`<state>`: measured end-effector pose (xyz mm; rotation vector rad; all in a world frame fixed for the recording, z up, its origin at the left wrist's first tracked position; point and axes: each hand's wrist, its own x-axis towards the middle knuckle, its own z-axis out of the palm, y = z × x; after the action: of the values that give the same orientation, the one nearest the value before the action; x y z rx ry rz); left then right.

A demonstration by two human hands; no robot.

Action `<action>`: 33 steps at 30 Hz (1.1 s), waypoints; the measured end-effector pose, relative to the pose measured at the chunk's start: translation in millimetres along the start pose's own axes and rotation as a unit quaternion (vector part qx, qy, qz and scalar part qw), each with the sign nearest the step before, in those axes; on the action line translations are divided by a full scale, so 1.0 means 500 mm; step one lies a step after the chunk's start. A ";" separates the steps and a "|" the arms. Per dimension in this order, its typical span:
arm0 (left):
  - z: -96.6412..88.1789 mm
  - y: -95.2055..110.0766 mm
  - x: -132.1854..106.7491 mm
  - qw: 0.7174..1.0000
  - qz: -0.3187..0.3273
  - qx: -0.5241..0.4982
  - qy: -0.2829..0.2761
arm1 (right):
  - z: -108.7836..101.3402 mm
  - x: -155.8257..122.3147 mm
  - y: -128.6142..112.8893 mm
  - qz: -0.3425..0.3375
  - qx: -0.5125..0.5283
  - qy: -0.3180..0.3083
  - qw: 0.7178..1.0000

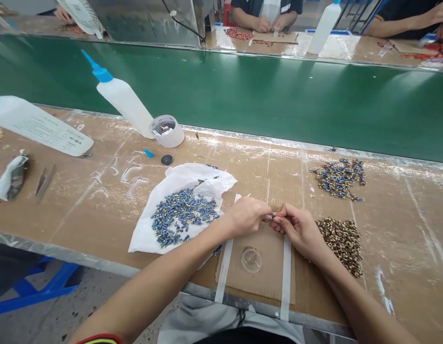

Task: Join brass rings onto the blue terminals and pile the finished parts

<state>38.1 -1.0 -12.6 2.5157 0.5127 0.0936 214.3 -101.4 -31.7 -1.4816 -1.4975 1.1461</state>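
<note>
Small part [273, 216] is pinched between fingertips, just above the far end of the cardboard pad [264, 286]. Left hand [248, 216] and right hand [299, 229] both closed down to a tight pinch on it, nearly touching; can't tell if it's one piece or two, fingers cover most of it.

Progress, my read: mixed pile [339, 177] at back right shows blue and gold together, so probably the done lot. Blue-and-yellow pieces [185, 210] on the white sheet [142, 234] and brown-and-gold pile [341, 243] beside the right hand look like loose stock. Both big, so plenty left to do.

Counts: three heaps, pieces overlap too much to count individually. One clear dish [259, 262] on the pad, contents too small to make out. Two tape strips [285, 277] along the pad's sides. One white sheet.

Further out on the worktop [396, 229]: two squeeze bottles [124, 102], one with its blue nozzle showing in full; one white tub [173, 137] just beside that bottle's base; one black cap [167, 159]; one loose blue tip [149, 153]. Beyond: one green belt [221, 95], with parts of three co-workers visible across it.
</note>
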 end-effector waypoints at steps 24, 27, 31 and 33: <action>-0.113 0.087 -0.165 0.912 -0.212 -0.106 0.334 | -0.124 0.038 -0.028 -0.018 0.152 0.180 0.972; -0.086 0.057 -0.264 0.885 -0.270 -0.022 0.377 | -0.191 0.047 -0.001 -0.007 0.119 0.253 0.960; -0.051 -0.004 -0.351 0.874 -0.290 0.106 0.374 | -0.244 0.058 0.020 -0.004 0.086 0.293 0.952; -0.043 -0.030 -0.362 0.883 -0.286 0.144 0.343 | -0.261 0.051 0.024 -0.005 0.080 0.304 0.949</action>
<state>-138.0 -47.1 4.9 2.4358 1.6337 0.7410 338.6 -63.5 -0.9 -1.5250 -0.9596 0.6873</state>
